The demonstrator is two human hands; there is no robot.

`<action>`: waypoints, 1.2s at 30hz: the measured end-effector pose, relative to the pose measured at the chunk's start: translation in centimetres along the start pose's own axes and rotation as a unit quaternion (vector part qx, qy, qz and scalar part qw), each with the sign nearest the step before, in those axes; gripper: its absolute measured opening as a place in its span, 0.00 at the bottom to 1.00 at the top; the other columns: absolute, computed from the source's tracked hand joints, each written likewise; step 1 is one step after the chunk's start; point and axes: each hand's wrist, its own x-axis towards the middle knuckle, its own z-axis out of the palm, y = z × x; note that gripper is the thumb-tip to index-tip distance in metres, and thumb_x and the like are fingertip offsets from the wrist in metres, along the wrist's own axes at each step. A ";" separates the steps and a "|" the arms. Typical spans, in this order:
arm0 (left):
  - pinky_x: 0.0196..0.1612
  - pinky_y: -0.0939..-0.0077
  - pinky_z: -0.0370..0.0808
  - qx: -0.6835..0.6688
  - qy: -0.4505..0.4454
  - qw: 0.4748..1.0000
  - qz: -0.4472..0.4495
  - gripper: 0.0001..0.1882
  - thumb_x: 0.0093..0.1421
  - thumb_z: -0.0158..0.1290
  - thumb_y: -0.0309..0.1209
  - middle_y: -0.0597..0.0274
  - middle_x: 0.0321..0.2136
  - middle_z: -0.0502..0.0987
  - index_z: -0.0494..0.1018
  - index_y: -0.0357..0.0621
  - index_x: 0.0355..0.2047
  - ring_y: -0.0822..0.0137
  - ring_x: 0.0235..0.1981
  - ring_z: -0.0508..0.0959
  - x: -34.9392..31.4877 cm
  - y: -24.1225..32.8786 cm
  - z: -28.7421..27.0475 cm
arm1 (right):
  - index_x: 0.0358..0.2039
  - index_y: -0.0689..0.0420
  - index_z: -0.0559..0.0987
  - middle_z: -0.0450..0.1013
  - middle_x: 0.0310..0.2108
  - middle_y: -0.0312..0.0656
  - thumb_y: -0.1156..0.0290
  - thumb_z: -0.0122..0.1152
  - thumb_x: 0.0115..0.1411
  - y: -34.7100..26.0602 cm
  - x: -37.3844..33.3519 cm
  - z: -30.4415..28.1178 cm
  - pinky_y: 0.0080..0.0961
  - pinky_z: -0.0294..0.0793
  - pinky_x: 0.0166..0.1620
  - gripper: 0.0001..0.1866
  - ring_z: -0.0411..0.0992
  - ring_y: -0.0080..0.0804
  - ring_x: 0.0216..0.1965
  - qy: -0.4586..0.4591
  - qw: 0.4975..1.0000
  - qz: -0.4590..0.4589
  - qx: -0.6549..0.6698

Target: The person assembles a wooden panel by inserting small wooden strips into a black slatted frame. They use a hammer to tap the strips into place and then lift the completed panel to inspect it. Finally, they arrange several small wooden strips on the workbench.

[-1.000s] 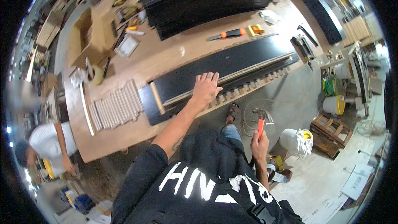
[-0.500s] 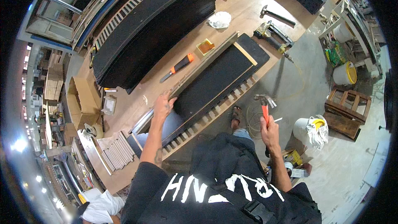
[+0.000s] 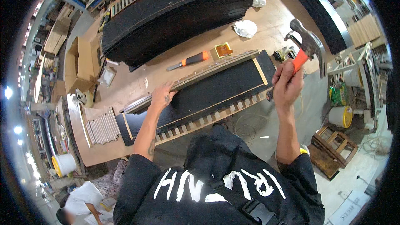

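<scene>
My right hand (image 3: 288, 84) is raised at the right, closed round the red-orange handle of a claw hammer (image 3: 301, 60), its metal head up and clear of the work. My left hand (image 3: 161, 96) grips the far long edge of a black panel (image 3: 216, 86), its fingers over a narrow wooden strip (image 3: 208, 71) that runs along that edge. A thin pale wood piece (image 3: 260, 71) lies across the panel's right end. Along the near side runs a row of small wooden blocks (image 3: 202, 126). Behind the strip lie an orange-and-black handled knife (image 3: 195, 59) and a small yellow box (image 3: 223, 50).
A tall stack of black curved panels (image 3: 175, 21) fills the back of the wooden table (image 3: 98, 152). White crumpled bags (image 3: 245, 28), a cardboard box (image 3: 78, 64) and a bundle of pale strips (image 3: 103, 126) lie around. A person (image 3: 85, 198) sits at lower left. A wooden frame (image 3: 333, 150) stands on the floor.
My right hand has lifted the hammer up from low beside the table. My left hand stays on the strip. The whole view has turned and shifted somewhat.
</scene>
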 end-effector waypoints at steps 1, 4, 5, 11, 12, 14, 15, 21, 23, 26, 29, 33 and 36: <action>0.50 0.53 0.73 -0.003 -0.001 1.000 0.003 0.23 0.57 0.56 0.33 0.50 0.49 0.76 0.72 0.40 0.53 0.46 0.49 0.76 0.2 0.0 0.1 | 0.34 0.60 0.68 0.67 0.15 0.40 0.68 0.50 0.71 2.2 -0.7 1.2 0.29 0.67 0.20 0.10 0.68 0.27 0.15 0.005 1.000 -0.017 -0.012; 0.50 0.54 0.73 -0.010 -0.009 1.000 -0.016 0.22 0.56 0.57 0.32 0.51 0.47 0.77 0.74 0.41 0.52 0.46 0.48 0.75 0.4 1.7 -1.3 | 0.34 0.61 0.68 0.71 0.20 0.59 0.64 0.51 0.70 10.8 -4.0 3.8 0.46 0.70 0.23 0.13 0.72 0.64 0.22 -0.178 0.958 0.034 -0.222; 0.50 0.54 0.73 -0.014 -0.014 1.000 -0.022 0.22 0.56 0.57 0.32 0.51 0.47 0.78 0.74 0.41 0.52 0.47 0.48 0.76 0.5 1.9 -1.2 | 0.34 0.62 0.68 0.71 0.20 0.60 0.63 0.51 0.70 13.4 -4.9 3.9 0.48 0.69 0.23 0.14 0.72 0.65 0.23 -0.221 0.940 0.031 -0.259; 0.50 0.54 0.74 -0.023 0.026 0.999 -0.017 0.21 0.56 0.59 0.35 0.52 0.47 0.79 0.75 0.43 0.50 0.47 0.49 0.76 -0.5 0.5 -0.5 | 0.31 0.62 0.69 0.70 0.17 0.55 0.61 0.53 0.70 2.8 -1.4 4.9 0.43 0.65 0.21 0.17 0.71 0.57 0.19 -0.168 0.974 0.044 -0.147; 0.50 0.55 0.74 -0.016 -0.015 0.999 -0.025 0.23 0.58 0.58 0.36 0.50 0.48 0.78 0.73 0.42 0.53 0.46 0.48 0.77 -0.3 1.0 -1.0 | 0.32 0.62 0.69 0.70 0.17 0.53 0.62 0.53 0.70 1.3 -1.8 4.6 0.42 0.65 0.21 0.16 0.71 0.54 0.18 -0.138 0.982 0.070 -0.108; 0.50 0.56 0.74 0.001 -0.094 0.995 -0.037 0.27 0.61 0.54 0.38 0.46 0.52 0.77 0.69 0.41 0.59 0.43 0.47 0.77 0.8 2.4 -3.0 | 0.33 0.61 0.69 0.70 0.17 0.51 0.62 0.52 0.70 1.3 -4.6 5.7 0.41 0.66 0.21 0.15 0.72 0.52 0.18 -0.087 0.992 0.068 -0.061; 0.53 0.56 0.72 -0.056 -0.017 0.998 -0.011 0.27 0.62 0.53 0.39 0.49 0.53 0.76 0.69 0.42 0.60 0.44 0.50 0.75 -0.4 -0.1 0.1 | 0.34 0.61 0.69 0.69 0.16 0.50 0.63 0.52 0.71 1.8 -5.8 6.9 0.40 0.66 0.21 0.14 0.72 0.51 0.17 -0.068 0.995 0.065 -0.029; 0.57 0.55 0.70 -0.012 -0.068 0.996 -0.058 0.27 0.61 0.56 0.39 0.51 0.56 0.75 0.69 0.42 0.59 0.47 0.55 0.73 -1.4 -0.4 -2.1 | 0.32 0.60 0.66 0.73 0.24 0.62 0.60 0.50 0.71 2.5 -7.9 10.4 0.51 0.67 0.24 0.16 0.73 0.66 0.25 -0.327 0.905 0.072 -0.263; 0.57 0.55 0.70 -0.010 -0.033 0.999 -0.038 0.27 0.60 0.56 0.38 0.51 0.55 0.75 0.70 0.43 0.58 0.48 0.55 0.73 -2.0 -1.2 -1.6 | 0.32 0.60 0.66 0.70 0.19 0.57 0.62 0.52 0.70 -3.2 -7.1 11.3 0.44 0.67 0.21 0.15 0.74 0.55 0.20 -0.255 0.952 0.032 -0.168; 0.54 0.53 0.71 -0.026 -0.014 0.999 -0.029 0.23 0.60 0.56 0.37 0.53 0.54 0.76 0.73 0.44 0.54 0.50 0.53 0.74 -2.1 -2.0 -1.0 | 0.31 0.61 0.66 0.68 0.15 0.50 0.65 0.53 0.70 -7.3 -9.4 12.9 0.36 0.68 0.20 0.14 0.73 0.45 0.17 -0.179 0.982 0.007 -0.063; 0.51 0.51 0.72 -0.043 -0.023 0.998 -0.025 0.20 0.60 0.56 0.37 0.54 0.54 0.76 0.74 0.43 0.51 0.50 0.52 0.75 -2.8 -1.6 -2.8 | 0.33 0.61 0.67 0.74 0.20 0.58 0.62 0.50 0.70 -0.9 -15.2 15.3 0.50 0.72 0.24 0.15 0.75 0.62 0.23 -0.303 0.926 0.039 -0.221; 0.48 0.51 0.74 -0.042 0.010 0.999 -0.016 0.19 0.59 0.56 0.36 0.52 0.52 0.77 0.75 0.43 0.49 0.50 0.49 0.77 -3.2 -3.5 -3.2 | 0.33 0.62 0.67 0.73 0.22 0.63 0.60 0.50 0.70 -3.5 -14.9 17.0 0.53 0.69 0.24 0.17 0.74 0.65 0.25 -0.389 0.887 0.074 -0.237; 0.46 0.53 0.76 -0.056 0.057 0.997 0.020 0.18 0.58 0.58 0.36 0.52 0.46 0.79 0.76 0.43 0.48 0.48 0.46 0.78 -4.4 -4.9 -1.0 | 0.33 0.61 0.68 0.73 0.20 0.58 0.62 0.54 0.69 -11.1 -14.0 17.6 0.44 0.68 0.22 0.15 0.74 0.60 0.22 -0.283 0.949 0.100 -0.097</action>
